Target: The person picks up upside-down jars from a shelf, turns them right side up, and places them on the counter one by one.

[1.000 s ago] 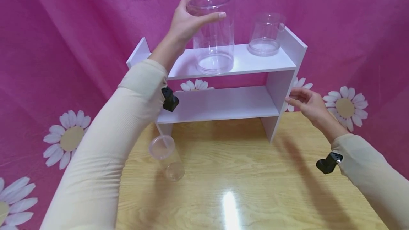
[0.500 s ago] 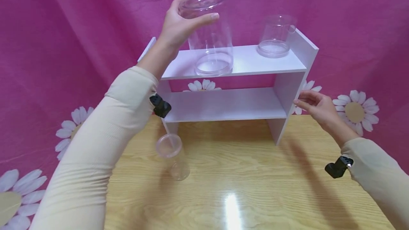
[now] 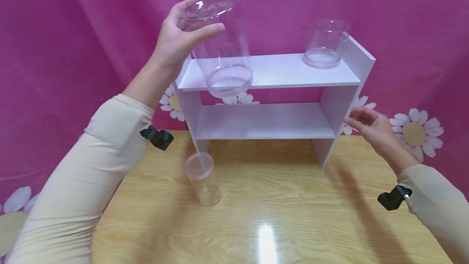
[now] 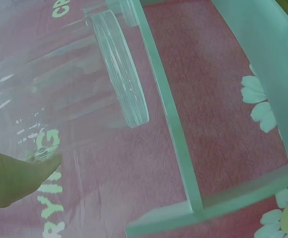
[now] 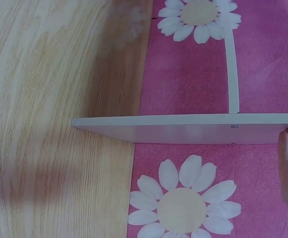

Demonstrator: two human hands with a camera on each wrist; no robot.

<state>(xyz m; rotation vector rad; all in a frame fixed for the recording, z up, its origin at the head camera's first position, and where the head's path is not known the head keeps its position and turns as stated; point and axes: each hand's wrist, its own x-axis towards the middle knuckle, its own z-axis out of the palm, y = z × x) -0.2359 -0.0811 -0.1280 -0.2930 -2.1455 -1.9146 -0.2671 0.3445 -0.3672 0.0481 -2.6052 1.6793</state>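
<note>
Left hand (image 3: 174, 40): curled round the large clear jar (image 3: 224, 52)
Jar's shift: leftward, more tilted; apparently off the upper shelf board (image 3: 289, 70), before its front edge
Right hand (image 3: 375, 128): relaxed fingers touching the side panel (image 3: 338, 109)

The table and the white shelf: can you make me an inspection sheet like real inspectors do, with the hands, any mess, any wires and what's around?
Surface: wood-grain table, with a bright glare patch
Job's things: large clear jar, tilted; white shelf, standing on the table
Clutter: nothing seen beyond a smaller clear jar on the shelf's top board and a clear container on the table
Hands: left hand grips the large jar; right hand at the shelf's right side
Cables: nothing seen
Surroundings: pink cloth with white flowers
</note>
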